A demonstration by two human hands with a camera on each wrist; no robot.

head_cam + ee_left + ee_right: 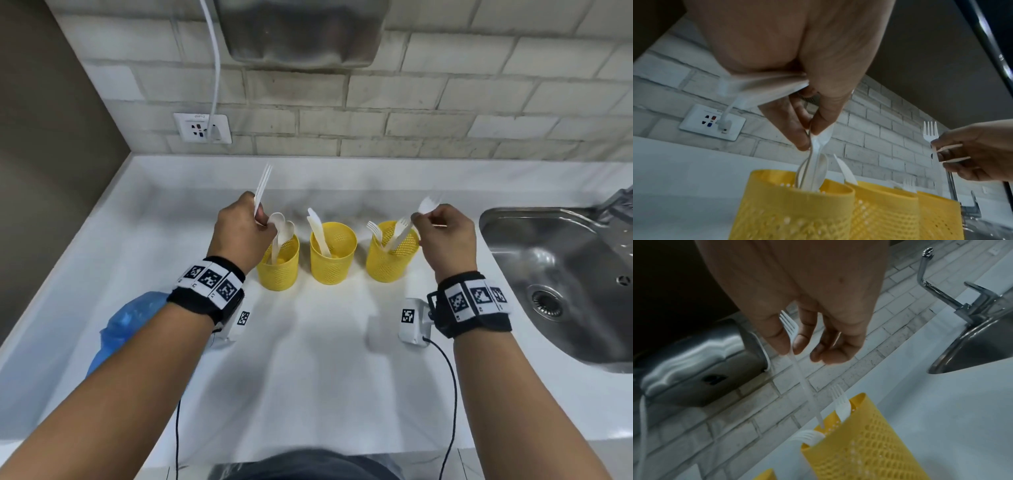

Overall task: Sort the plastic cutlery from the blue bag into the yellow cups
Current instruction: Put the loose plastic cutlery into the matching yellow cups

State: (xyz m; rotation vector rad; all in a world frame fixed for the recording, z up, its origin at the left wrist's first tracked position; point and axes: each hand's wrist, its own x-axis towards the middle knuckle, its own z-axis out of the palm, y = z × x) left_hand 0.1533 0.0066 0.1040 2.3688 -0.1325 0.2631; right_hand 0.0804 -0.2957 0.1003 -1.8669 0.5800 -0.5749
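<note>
3 yellow cups (333, 253) in row, frame centre, on worktop (325, 359). Left hand (241, 229) fingers pinch spoon (819, 146) and fork (263, 183); right hand (445, 236) fingers pinch fork (790, 331). Blue bag (126, 325) lower left.

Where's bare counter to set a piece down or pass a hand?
Free: the white counter in front of the three yellow cups, between the forearms, and the strip behind the cups up to the tiled wall. Crowded: the cup row under the left hand and right hand, the blue bag front left, the sink right.
</note>
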